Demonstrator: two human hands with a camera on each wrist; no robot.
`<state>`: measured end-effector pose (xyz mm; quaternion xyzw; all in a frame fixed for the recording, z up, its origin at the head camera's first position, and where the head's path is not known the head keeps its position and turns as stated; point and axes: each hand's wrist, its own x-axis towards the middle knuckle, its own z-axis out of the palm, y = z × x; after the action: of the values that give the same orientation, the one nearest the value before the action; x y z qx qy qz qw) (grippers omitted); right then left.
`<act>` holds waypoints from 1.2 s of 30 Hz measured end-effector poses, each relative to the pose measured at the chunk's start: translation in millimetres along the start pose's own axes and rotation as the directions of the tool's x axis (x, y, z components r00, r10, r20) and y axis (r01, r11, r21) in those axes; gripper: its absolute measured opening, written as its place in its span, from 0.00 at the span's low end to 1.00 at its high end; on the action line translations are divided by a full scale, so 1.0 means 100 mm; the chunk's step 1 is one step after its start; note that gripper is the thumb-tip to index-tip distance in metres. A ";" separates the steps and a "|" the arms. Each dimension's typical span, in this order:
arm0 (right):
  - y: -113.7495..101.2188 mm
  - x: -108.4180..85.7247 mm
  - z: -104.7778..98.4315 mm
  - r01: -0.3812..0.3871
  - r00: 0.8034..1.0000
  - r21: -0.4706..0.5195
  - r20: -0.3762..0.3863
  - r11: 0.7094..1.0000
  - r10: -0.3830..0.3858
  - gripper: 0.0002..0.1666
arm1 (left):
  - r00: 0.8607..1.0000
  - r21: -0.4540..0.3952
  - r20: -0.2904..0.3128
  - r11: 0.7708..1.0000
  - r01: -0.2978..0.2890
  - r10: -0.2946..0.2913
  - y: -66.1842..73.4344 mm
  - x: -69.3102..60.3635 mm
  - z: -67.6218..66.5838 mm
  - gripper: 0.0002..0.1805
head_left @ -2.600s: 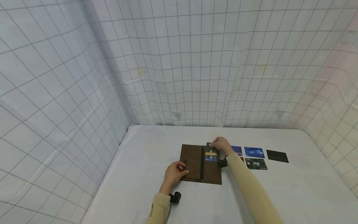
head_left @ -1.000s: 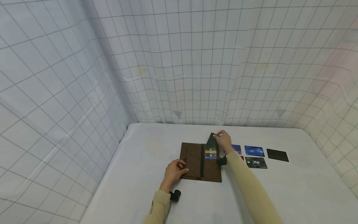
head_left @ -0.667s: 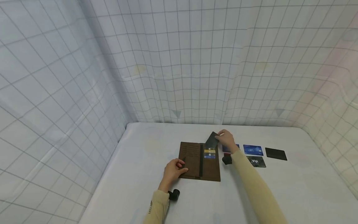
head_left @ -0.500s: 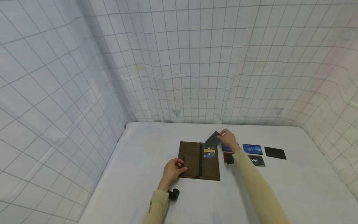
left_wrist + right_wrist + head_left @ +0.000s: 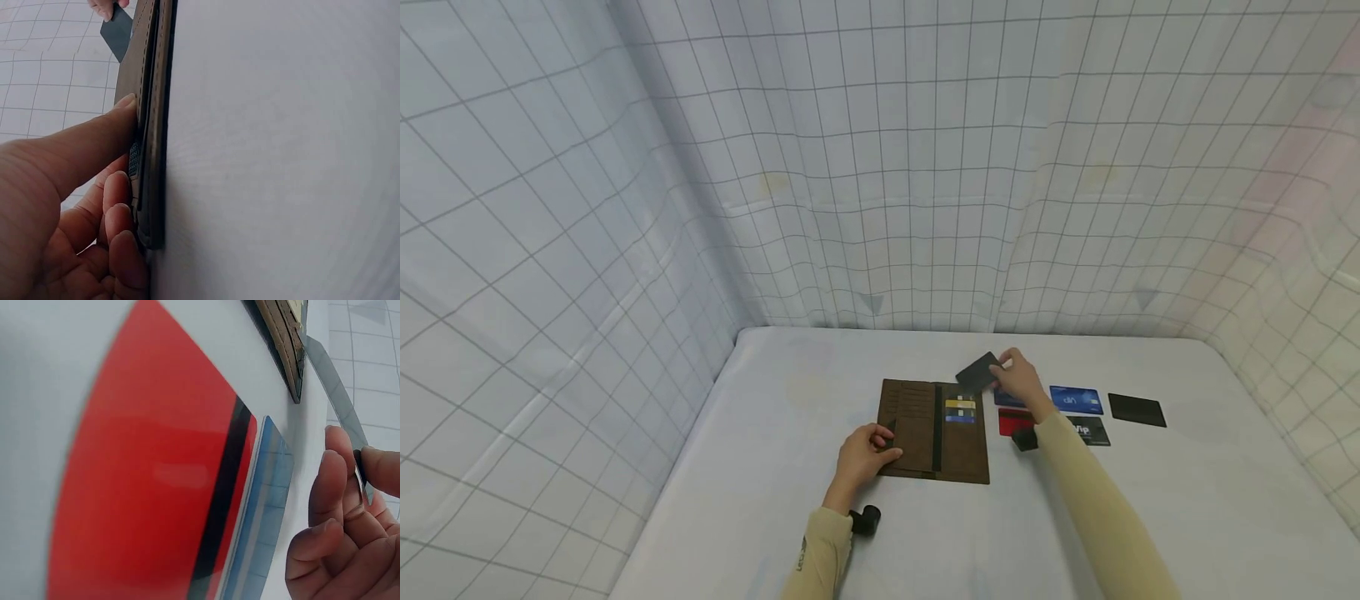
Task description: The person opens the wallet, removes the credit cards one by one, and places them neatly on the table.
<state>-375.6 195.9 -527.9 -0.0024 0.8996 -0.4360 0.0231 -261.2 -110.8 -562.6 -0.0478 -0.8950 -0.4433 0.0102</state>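
A brown long wallet (image 5: 962,458) lies unfolded on the white table, with several cards (image 5: 960,411) in its right-hand slots. My left hand (image 5: 859,460) pinches its left edge, thumb on the face and fingers curled at the border, as the left wrist view shows. In my right hand (image 5: 1022,379), a dark grey card (image 5: 976,372) is pinched between thumb and fingers. This card (image 5: 337,387) is tilted in the right wrist view. It is at the wallet's top right corner, and I cannot tell whether its lower edge touches the wallet.
Right of the wallet lie a red card (image 5: 1011,423) and a blue card (image 5: 1007,398), both partly covered by my right arm or hand. Farther right are another blue card (image 5: 1077,400), a black Vip card (image 5: 1093,432) and a plain black card (image 5: 1137,410). Gridded white curtains (image 5: 865,208) surround the table.
The dark card has come up out of the wallet's upper right slot and swung toward the right in my right hand. My left hand keeps its grip on the wallet.
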 end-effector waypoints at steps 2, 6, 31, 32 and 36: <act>0.02 -0.02 0.00 -0.007 1.000 0.056 -0.017 0.998 0.008 0.15 | 1.000 -0.001 0.000 1.000 0.000 0.000 0.00 0.00 0.00 0.14; 0.05 -0.06 -0.02 -0.012 0.999 0.141 -0.049 0.990 0.019 0.15 | 1.000 -0.001 -0.001 1.000 -0.007 0.007 0.00 0.01 0.00 0.14; 0.20 -0.41 -0.48 -0.016 0.981 0.375 -0.172 0.927 0.087 0.23 | 1.000 0.012 -0.008 1.000 -0.010 0.010 -0.03 0.02 0.01 0.14; 0.23 -0.43 -0.51 -0.016 0.979 0.372 -0.184 0.928 0.091 0.23 | 1.000 0.013 -0.007 1.000 -0.009 0.009 -0.03 0.02 0.01 0.14; 0.32 -0.52 -0.65 -0.029 0.967 0.366 -0.225 0.930 0.119 0.24 | 1.000 0.010 -0.008 1.000 -0.013 0.013 -0.02 0.01 0.01 0.14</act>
<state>-326.1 267.9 -510.8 0.0893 0.8000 -0.5890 -0.0707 -262.4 -110.8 -564.7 -0.0519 -0.8968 -0.4390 0.0168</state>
